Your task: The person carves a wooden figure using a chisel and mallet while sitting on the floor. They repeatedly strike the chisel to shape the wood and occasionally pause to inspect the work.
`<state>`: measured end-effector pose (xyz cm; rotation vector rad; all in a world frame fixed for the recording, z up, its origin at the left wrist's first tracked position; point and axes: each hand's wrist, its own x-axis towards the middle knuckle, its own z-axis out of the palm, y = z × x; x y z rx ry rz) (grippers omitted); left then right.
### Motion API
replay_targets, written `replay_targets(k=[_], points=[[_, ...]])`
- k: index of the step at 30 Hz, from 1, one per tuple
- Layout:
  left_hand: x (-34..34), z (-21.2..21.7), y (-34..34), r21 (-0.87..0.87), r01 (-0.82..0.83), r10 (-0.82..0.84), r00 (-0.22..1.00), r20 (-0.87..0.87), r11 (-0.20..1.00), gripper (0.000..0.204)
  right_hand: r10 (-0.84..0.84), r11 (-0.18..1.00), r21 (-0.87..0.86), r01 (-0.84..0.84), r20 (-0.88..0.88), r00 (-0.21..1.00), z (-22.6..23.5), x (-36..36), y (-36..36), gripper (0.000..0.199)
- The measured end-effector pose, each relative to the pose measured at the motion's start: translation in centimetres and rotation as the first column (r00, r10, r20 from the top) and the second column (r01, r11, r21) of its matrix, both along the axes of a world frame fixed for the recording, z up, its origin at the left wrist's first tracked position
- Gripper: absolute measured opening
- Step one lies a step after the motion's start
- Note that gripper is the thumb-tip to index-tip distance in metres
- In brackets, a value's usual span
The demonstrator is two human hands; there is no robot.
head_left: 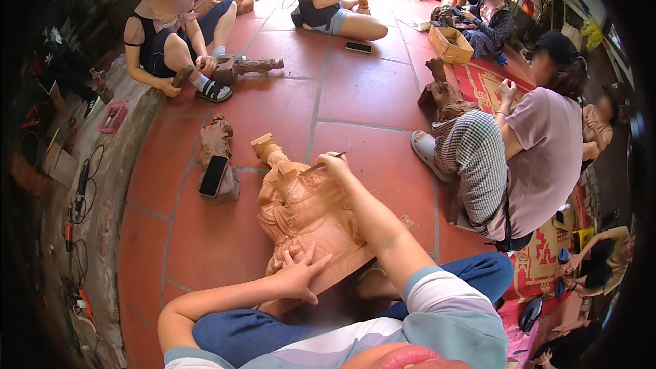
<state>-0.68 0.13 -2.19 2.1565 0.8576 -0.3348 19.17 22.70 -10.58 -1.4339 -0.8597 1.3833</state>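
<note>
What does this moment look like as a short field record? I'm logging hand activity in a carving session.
Left hand: left hand rests fingers spread on the lower part of the wooden statue
Right hand: right hand grips a thin carving tool against the statue's upper part
Statue: pale wood, lying on the red tiled floor
Nearby: dark phone lying on a smaller carving to the left
Others: a person in a checked garment seated to the right

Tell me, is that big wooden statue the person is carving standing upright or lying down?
Lying down. The wooden statue stretches along the tiled floor, its head end away from the carver.
</note>
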Motion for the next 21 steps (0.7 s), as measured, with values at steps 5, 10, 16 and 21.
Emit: replay_targets(k=[5,10,16,21], points=[[0.0,0.9,0.1,-0.003,0.007,-0.007,0.999,-0.046,1.000,0.113,0.132,0.988,-0.091,-0.125,0.072,0.989,0.8,0.5,-1.0,0.014],[0.4,0.8,0.1,0.006,0.008,-0.008,0.995,-0.099,1.000,0.112,0.049,0.999,-0.003,-0.049,0.163,0.985,0.4,-0.7,0.1,0.015],[0.0,0.4,0.1,0.000,-0.003,0.003,1.000,-0.016,1.000,0.114,0.231,0.972,-0.089,-0.218,0.186,0.955,0.2,1.4,1.3,0.015],[0.2,1.0,0.0,0.057,0.007,-0.006,1.000,-0.023,0.998,0.111,0.044,0.987,0.143,-0.068,0.163,0.986,-2.8,0.0,0.5,0.015]])
